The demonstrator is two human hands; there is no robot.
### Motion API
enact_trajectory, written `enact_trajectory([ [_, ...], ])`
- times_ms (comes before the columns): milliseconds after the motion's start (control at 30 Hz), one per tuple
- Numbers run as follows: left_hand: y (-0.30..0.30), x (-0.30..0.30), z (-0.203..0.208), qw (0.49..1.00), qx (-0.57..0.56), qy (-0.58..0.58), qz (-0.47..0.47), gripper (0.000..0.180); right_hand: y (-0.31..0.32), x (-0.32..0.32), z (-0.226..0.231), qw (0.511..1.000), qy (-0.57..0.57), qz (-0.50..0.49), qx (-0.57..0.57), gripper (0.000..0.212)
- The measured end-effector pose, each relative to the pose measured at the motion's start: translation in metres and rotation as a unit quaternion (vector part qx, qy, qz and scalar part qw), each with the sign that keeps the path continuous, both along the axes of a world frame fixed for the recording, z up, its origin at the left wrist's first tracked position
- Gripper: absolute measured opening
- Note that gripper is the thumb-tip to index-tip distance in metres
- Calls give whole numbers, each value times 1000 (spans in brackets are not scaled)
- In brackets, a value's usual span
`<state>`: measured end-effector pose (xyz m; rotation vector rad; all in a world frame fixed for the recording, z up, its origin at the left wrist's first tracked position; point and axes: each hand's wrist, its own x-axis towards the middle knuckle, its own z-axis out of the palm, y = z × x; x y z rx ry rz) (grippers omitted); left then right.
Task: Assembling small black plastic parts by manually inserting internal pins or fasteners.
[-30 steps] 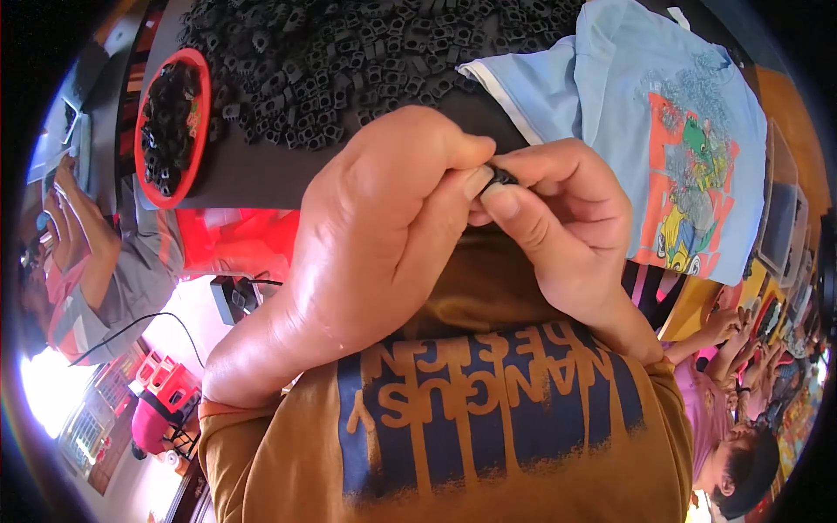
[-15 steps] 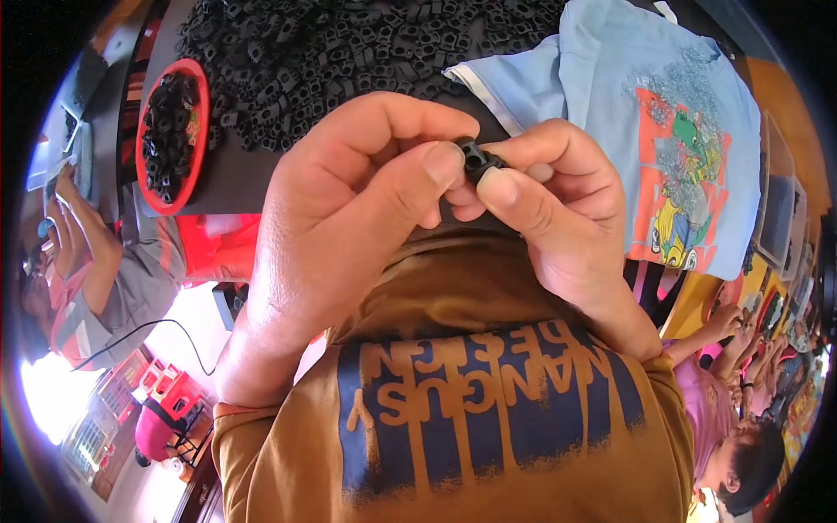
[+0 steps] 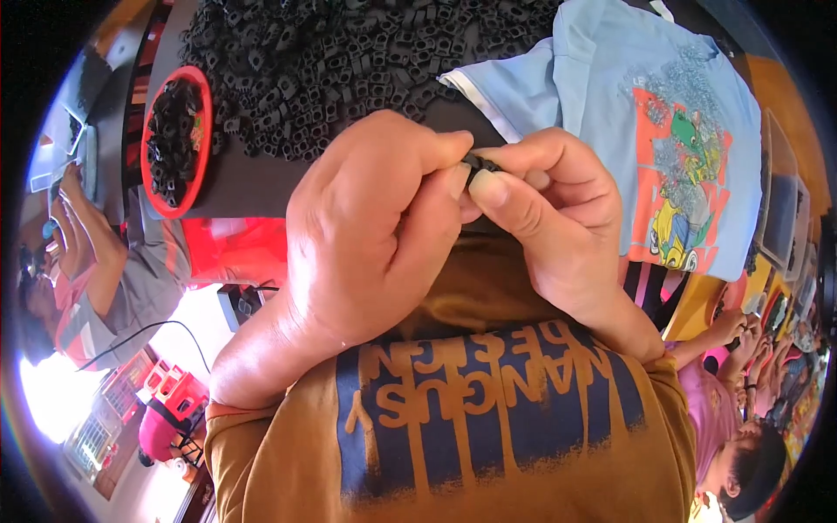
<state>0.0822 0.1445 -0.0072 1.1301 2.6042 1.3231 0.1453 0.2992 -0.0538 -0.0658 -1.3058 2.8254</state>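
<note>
One small black plastic fitting (image 3: 480, 166) is pinched by the left hand (image 3: 370, 231) and right hand (image 3: 567, 213), close together near the tabletop (image 3: 253, 192); probably light, stiff and smooth, best taken by opposite ends.

Between your left hand (image 3: 375, 218) and right hand (image 3: 562, 222), a small black plastic piece (image 3: 479, 163) is showing. Below, you are wearing a mustard-brown cloth T-shirt (image 3: 488, 494) with navy print (image 3: 506, 443). Leftward, a round red plastic basket (image 3: 207, 122) is glowing; rightward, a light-blue cloth T-shirt (image 3: 602, 113) is displaying orange-red, green and yellow patterning (image 3: 687, 174).
</note>
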Motion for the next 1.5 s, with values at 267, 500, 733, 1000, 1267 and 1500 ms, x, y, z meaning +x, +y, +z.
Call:
enact_trajectory([
  [267,5,7,-17,981,-39,187,34,53,7,-7,6,996,-61,28,-50,9],
  [500,14,-1,-26,956,-25,290,20,51,9,-6,10,997,-64,12,-31,7],
  [733,12,-13,-8,980,-4,196,-30,38,10,-1,7,1000,-20,23,2,12],
  [1000,3,-62,27,998,12,18,63,34,9,0,0,966,86,28,244,13],
  [1267,77,-195,80,993,-79,-8,90,38,7,-4,4,903,169,-14,396,11],
  [1500,33,-143,57,992,38,-110,56,49,8,0,-8,919,157,8,360,15],
])
